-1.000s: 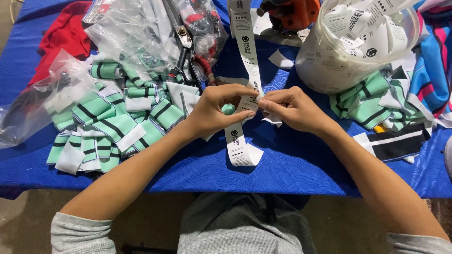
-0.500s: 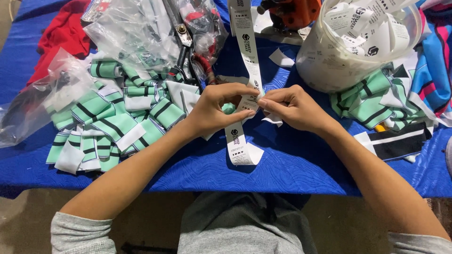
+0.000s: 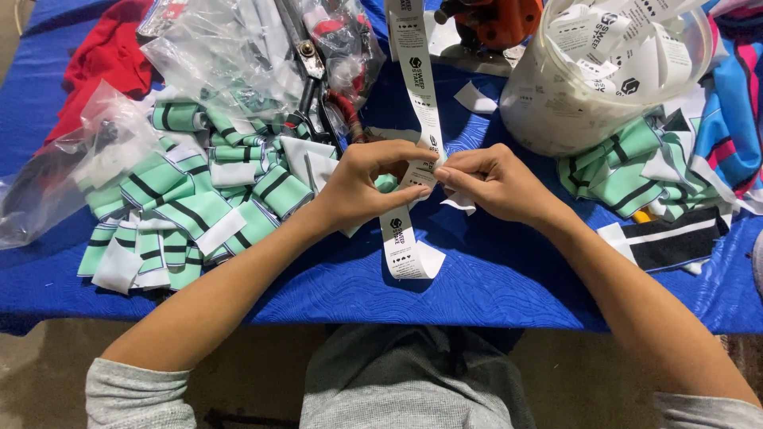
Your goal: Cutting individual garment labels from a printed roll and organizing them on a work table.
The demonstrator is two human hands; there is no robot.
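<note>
A long white printed label strip (image 3: 415, 71) runs from the top of the view down the blue table cover (image 3: 509, 278) to its curled end (image 3: 405, 250). My left hand (image 3: 362, 187) pinches the strip at its middle between thumb and fingers, with a bit of green striped cloth under the palm. My right hand (image 3: 493, 183) meets it fingertip to fingertip and pinches the same strip, with a small white piece under its fingers.
A heap of green, white and black striped cloth pieces (image 3: 191, 206) lies left. Clear plastic bags (image 3: 238, 56), black scissors (image 3: 314, 87) and a red cloth (image 3: 103, 63) sit behind it. A clear tub of white labels (image 3: 604, 79) stands right, above more striped pieces (image 3: 628, 167).
</note>
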